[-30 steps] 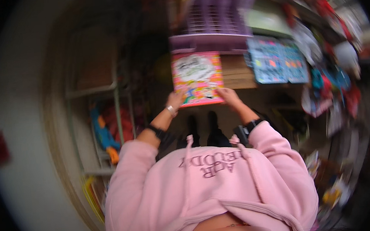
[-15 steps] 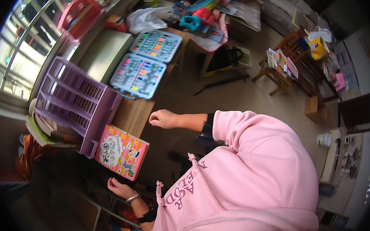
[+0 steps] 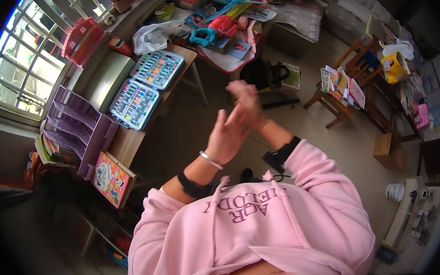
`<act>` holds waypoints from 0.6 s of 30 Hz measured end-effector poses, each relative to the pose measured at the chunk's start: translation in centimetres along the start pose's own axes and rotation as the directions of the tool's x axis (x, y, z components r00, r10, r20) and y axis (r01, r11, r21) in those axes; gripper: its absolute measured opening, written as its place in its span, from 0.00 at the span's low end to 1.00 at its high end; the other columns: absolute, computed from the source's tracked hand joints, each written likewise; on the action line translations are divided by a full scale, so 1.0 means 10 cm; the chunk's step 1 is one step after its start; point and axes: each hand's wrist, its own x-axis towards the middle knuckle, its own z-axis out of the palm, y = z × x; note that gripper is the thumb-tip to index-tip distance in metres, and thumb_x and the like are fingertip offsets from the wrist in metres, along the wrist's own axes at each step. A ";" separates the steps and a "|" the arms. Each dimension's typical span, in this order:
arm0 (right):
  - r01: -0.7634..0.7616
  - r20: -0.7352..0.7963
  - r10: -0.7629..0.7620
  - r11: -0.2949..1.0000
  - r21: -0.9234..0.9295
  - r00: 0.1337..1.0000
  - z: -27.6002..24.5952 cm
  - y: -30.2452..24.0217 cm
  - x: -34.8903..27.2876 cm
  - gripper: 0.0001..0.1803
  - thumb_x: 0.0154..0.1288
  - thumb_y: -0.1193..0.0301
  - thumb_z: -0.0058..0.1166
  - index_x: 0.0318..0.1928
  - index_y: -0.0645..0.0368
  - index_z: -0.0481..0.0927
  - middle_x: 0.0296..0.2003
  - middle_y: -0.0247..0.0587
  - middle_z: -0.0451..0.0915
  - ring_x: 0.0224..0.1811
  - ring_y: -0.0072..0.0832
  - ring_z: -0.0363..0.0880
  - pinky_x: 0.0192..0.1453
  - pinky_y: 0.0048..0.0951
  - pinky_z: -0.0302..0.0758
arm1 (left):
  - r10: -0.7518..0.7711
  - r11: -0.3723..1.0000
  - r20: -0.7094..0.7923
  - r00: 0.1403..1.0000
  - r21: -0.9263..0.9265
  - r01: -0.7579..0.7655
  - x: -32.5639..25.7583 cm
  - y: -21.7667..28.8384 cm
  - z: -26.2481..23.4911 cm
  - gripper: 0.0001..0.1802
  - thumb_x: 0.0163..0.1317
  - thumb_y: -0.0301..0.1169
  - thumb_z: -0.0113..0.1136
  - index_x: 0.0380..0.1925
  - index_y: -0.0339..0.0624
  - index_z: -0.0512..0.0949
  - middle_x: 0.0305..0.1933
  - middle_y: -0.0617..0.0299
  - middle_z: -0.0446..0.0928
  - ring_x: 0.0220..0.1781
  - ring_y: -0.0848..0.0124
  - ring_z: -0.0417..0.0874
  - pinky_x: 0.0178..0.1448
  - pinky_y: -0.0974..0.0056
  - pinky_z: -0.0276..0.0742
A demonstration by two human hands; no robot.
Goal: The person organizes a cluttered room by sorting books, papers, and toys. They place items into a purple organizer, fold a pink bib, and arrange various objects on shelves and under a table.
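Observation:
My left hand [image 3: 225,136], a silver bracelet at its wrist, is raised in front of my chest with fingers stretched out. Against or just behind it is my right hand [image 3: 249,104], palm turned inward and somewhat blurred, its fingers extended. Nothing shows in either hand. Whether the palms touch is hard to make out. To the left, on the wooden desk [image 3: 127,145], lies an open blue case of markers [image 3: 135,104]. A colourful picture book [image 3: 110,179] rests at the desk's near end, beside a purple plastic rack [image 3: 82,130].
A cluttered table [image 3: 224,62] with toys and papers stands ahead. A black bag [image 3: 264,77] is on the floor beneath it. At right, a wooden chair [image 3: 331,110] carries books, and a cardboard box [image 3: 388,150] sits near it. A barred window [image 3: 28,64] is at far left.
Both hands have come up from beside the desk and met in front of my chest. My body and view have turned right, away from the picture book.

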 end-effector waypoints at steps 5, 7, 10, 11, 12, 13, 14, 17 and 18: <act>-0.549 0.707 0.269 -0.474 0.689 0.654 -0.31 0.48 -0.33 0.39 0.64 0.39 0.24 0.64 0.55 0.58 0.62 0.47 0.62 0.65 0.41 0.59 0.69 0.38 0.53 | 0.078 -0.471 0.548 0.833 0.757 -0.454 0.79 -0.34 0.52 0.32 0.61 0.47 0.44 0.63 0.43 0.60 0.68 0.47 0.51 0.71 0.50 0.46 0.69 0.45 0.41; -0.529 0.664 0.073 -0.543 0.653 0.744 -0.31 0.41 -0.38 0.40 0.64 0.38 0.25 0.62 0.56 0.60 0.61 0.47 0.63 0.64 0.41 0.60 0.69 0.39 0.53 | -0.078 -0.670 0.579 0.812 0.573 -0.473 0.96 -0.26 0.48 0.30 0.59 0.47 0.45 0.57 0.42 0.66 0.65 0.46 0.58 0.69 0.49 0.53 0.67 0.43 0.45; -0.468 0.527 -0.053 -0.541 0.699 0.848 -0.30 0.32 -0.33 0.39 0.64 0.39 0.26 0.61 0.58 0.62 0.59 0.48 0.65 0.63 0.40 0.61 0.69 0.40 0.54 | -0.050 -0.658 0.686 0.725 0.524 -0.541 1.10 -0.20 0.31 0.26 0.56 0.47 0.47 0.47 0.41 0.72 0.54 0.48 0.68 0.62 0.50 0.63 0.64 0.45 0.51; -0.458 0.480 -0.117 -0.553 0.696 0.870 -0.31 0.31 -0.31 0.37 0.65 0.42 0.28 0.60 0.59 0.62 0.59 0.48 0.65 0.63 0.39 0.62 0.69 0.39 0.54 | -0.062 -0.633 0.676 0.735 0.543 -0.552 1.10 -0.21 0.23 0.25 0.55 0.47 0.48 0.46 0.40 0.72 0.52 0.48 0.69 0.61 0.50 0.64 0.63 0.45 0.52; -0.471 0.471 -0.162 -0.575 0.669 0.867 -0.31 0.30 -0.28 0.35 0.65 0.45 0.30 0.60 0.60 0.62 0.59 0.49 0.65 0.63 0.39 0.62 0.69 0.39 0.55 | -0.049 -0.596 0.687 0.725 0.562 -0.573 1.16 -0.21 0.15 0.24 0.52 0.47 0.49 0.42 0.39 0.72 0.46 0.49 0.70 0.55 0.50 0.67 0.61 0.47 0.57; -0.523 0.529 -0.145 -0.503 0.689 0.836 -0.33 0.32 -0.25 0.33 0.66 0.48 0.32 0.60 0.61 0.62 0.59 0.49 0.66 0.63 0.38 0.63 0.69 0.38 0.55 | -0.048 -0.596 0.656 0.753 0.587 -0.549 1.19 -0.21 0.06 0.24 0.48 0.43 0.50 0.41 0.38 0.73 0.43 0.51 0.72 0.51 0.52 0.69 0.59 0.49 0.59; -0.568 0.591 -0.083 -0.410 0.714 0.803 -0.32 0.35 -0.22 0.31 0.66 0.51 0.34 0.59 0.63 0.62 0.59 0.49 0.66 0.62 0.38 0.63 0.68 0.38 0.56 | 0.034 -0.612 0.678 0.735 0.595 -0.521 1.23 -0.20 -0.05 0.23 0.47 0.41 0.50 0.40 0.38 0.73 0.42 0.51 0.72 0.49 0.52 0.70 0.59 0.49 0.60; -0.506 0.597 0.055 -0.470 0.723 0.801 -0.31 0.49 -0.16 0.26 0.65 0.59 0.41 0.56 0.65 0.66 0.54 0.47 0.71 0.57 0.30 0.70 0.64 0.33 0.63 | 0.204 -0.610 0.687 0.698 0.647 -0.458 1.47 -0.10 -0.44 0.16 0.44 0.35 0.52 0.33 0.41 0.76 0.33 0.52 0.75 0.41 0.53 0.75 0.55 0.52 0.67; -0.563 0.692 0.172 -0.462 0.685 0.701 -0.36 0.57 -0.14 0.23 0.67 0.59 0.41 0.54 0.63 0.69 0.48 0.42 0.74 0.51 0.27 0.73 0.58 0.30 0.68 | 0.291 -0.667 0.646 0.706 0.666 -0.334 1.57 -0.03 -0.60 0.10 0.43 0.31 0.53 0.28 0.42 0.77 0.28 0.56 0.76 0.33 0.55 0.76 0.51 0.53 0.71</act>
